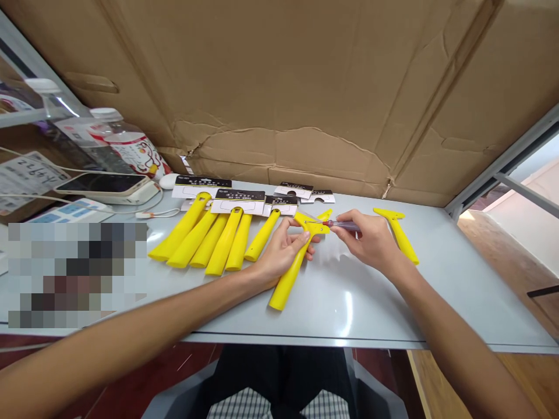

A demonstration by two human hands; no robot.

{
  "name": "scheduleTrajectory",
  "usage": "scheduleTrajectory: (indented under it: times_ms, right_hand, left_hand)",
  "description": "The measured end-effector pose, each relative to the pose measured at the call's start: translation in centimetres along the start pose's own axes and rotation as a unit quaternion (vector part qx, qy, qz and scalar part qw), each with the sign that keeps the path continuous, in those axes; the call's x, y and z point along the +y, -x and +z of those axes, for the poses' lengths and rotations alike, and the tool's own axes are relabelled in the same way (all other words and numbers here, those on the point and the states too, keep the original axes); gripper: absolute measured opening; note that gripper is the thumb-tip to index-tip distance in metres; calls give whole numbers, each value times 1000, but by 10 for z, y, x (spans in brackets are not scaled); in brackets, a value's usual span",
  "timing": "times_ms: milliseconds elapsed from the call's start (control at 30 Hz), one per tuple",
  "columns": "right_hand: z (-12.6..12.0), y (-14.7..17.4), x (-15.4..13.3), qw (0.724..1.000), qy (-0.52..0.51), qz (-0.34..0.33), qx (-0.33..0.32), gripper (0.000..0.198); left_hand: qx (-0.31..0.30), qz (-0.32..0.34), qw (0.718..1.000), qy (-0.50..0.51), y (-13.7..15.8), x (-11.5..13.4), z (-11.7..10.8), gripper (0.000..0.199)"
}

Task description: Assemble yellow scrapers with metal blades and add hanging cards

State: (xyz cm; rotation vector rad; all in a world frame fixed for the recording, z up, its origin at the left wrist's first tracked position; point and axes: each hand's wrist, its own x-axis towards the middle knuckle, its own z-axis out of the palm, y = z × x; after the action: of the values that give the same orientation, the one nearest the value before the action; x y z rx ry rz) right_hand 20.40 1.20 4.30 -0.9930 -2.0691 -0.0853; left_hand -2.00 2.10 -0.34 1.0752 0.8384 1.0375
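Observation:
My left hand (283,247) is closed round the neck of a yellow scraper (290,278), whose wide head points away from me and whose handle slants down toward the table's front edge. In my right hand (367,235) is a screwdriver (345,225) with a dark translucent handle, held level. Its thin shaft reaches left across the scraper's head, with the tip near a screw there. Another yellow scraper (404,235) lies on the table to the right of my right hand. Left of my left hand are several yellow handles (222,244) with black-and-white header cards (239,202).
The grey-white table (340,308) backs onto a large cardboard sheet (279,87). More cards (293,190) lie at the back. On the left stand a labelled bottle (131,142), a phone (105,183) and a white cable (159,214). A metal frame post (502,157) rises at right.

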Motion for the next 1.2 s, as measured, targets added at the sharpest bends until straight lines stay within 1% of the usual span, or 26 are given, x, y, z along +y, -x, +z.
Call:
scheduleTrajectory:
  times_ms: [100, 200, 333, 433, 533, 633, 800, 933, 1100, 1200]
  right_hand:
    - [0, 0, 0, 1000, 24, 6, 14, 15]
    - [-1, -1, -3, 999, 34, 28, -3, 12]
    - [-5, -2, -8, 998, -7, 41, -44, 13]
    - [-6, -2, -8, 998, -27, 34, -53, 7]
    - [-6, -2, -6, 997, -43, 31, -50, 2]
    - [-5, -2, -5, 998, -50, 26, -39, 7]
    - [-5, -3, -5, 998, -12, 45, -40, 16]
    - [-5, -3, -7, 996, -13, 62, -55, 10]
    - [-5, -2, -6, 997, -42, 35, -48, 6]
    - [-4, -2, -5, 999, -43, 17, -28, 4]
  left_hand:
    - [-6, -5, 1000, -6, 0, 0, 0, 61]
    - [-9, -3, 1000, -7, 0, 1, 0, 62]
    - [-8, -6, 1000, -10, 1, 2, 2, 64]
    - [-3, -9, 1000, -12, 1, 2, 2, 63]
    - [0, -4, 1000, -11, 1, 2, 1, 62]
    - [0, -1, 1000, -11, 0, 1, 1, 62]
    - [-1, -1, 1000, -13, 1, 2, 1, 60]
    - [-4, -1, 1000, -10, 1, 2, 1, 59]
    - [1, -6, 1000, -6, 1, 3, 2, 58]
    - [-1, -4, 1000, -5, 2, 4, 2, 55]
